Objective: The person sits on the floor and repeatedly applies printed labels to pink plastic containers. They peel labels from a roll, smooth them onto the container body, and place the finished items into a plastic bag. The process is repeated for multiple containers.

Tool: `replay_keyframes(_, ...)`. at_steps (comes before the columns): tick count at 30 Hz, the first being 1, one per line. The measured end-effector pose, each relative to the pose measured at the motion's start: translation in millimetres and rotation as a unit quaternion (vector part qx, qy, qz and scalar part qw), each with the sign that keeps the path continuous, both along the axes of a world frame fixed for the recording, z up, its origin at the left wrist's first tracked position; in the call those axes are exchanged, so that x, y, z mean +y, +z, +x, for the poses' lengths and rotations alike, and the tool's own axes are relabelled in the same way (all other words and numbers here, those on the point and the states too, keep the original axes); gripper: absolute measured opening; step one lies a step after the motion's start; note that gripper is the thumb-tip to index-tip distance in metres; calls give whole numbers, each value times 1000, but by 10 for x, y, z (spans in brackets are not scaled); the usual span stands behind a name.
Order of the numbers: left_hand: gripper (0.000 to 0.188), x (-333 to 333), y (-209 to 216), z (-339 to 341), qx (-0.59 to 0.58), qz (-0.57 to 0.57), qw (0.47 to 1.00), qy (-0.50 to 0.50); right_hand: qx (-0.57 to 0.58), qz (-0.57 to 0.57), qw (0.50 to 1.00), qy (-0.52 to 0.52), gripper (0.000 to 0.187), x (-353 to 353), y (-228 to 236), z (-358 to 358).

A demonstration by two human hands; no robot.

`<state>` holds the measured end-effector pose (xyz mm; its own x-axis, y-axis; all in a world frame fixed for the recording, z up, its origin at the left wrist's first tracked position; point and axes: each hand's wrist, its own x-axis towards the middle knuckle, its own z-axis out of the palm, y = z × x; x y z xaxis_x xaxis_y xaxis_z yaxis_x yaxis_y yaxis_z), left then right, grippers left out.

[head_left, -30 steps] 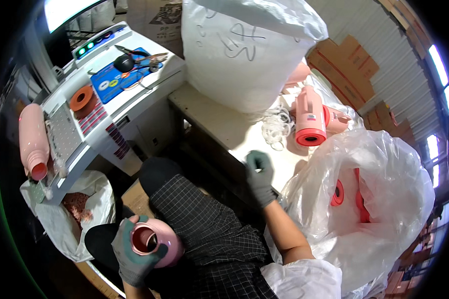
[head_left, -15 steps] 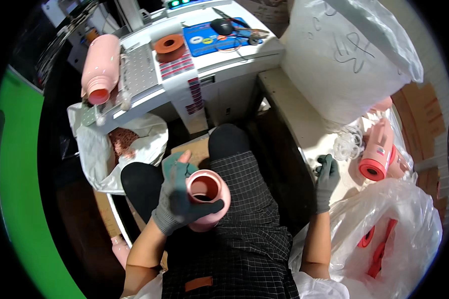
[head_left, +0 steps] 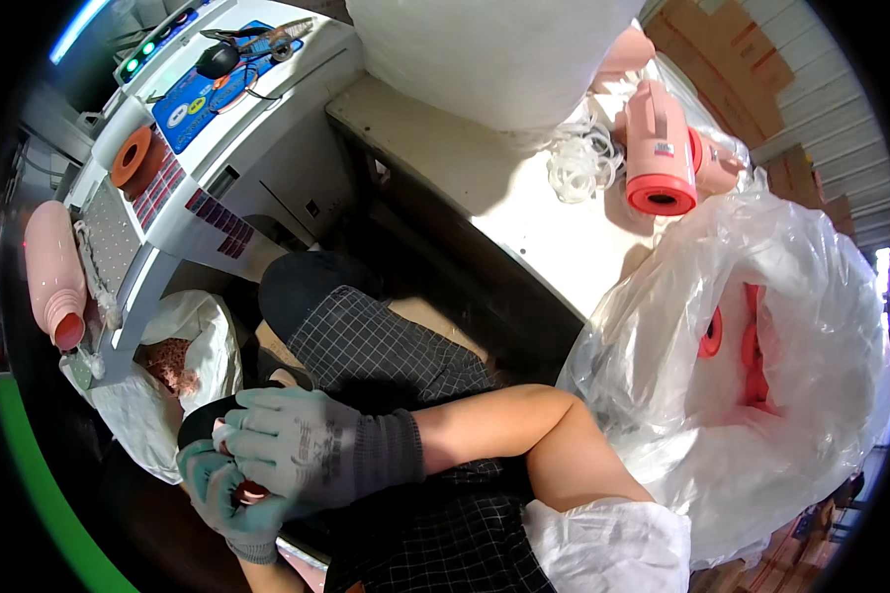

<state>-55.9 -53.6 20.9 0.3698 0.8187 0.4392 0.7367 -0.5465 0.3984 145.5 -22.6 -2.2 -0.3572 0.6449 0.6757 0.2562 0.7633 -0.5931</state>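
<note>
- Left hand (head_left: 218, 489): clamped around pink bottle (head_left: 251, 492).
- Bottle: mostly hidden, between the two gloved hands.
- Right hand (head_left: 302, 445): laid over it; whether gripping, cannot tell.

A matt grey-green knitted glove (head_left: 391, 450) covers the right hand (head_left: 302, 442). The pink cylindrical bottle (head_left: 53, 259) at left looks smooth, glossy; the translucent plastic bag (head_left: 653, 371) at right, shiny, crinkled.

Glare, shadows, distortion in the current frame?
Head view: black corners, edges bowed near the rim; head view, table: washed-out bright patch, shadow below the white sack; head view, right: highlights on the plastic bag; head view, lower left: right hand well lit.
</note>
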Motion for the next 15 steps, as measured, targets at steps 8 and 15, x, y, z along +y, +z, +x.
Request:
replay_keyframes(8,42,150,89,113,20,-49,997,-54,-119,-48,991,25,37,-99,196,281)
replay_keyframes(15,58,164,260,195,68,-76,988,-112,-193,-83,974,89,38,-12,170,325)
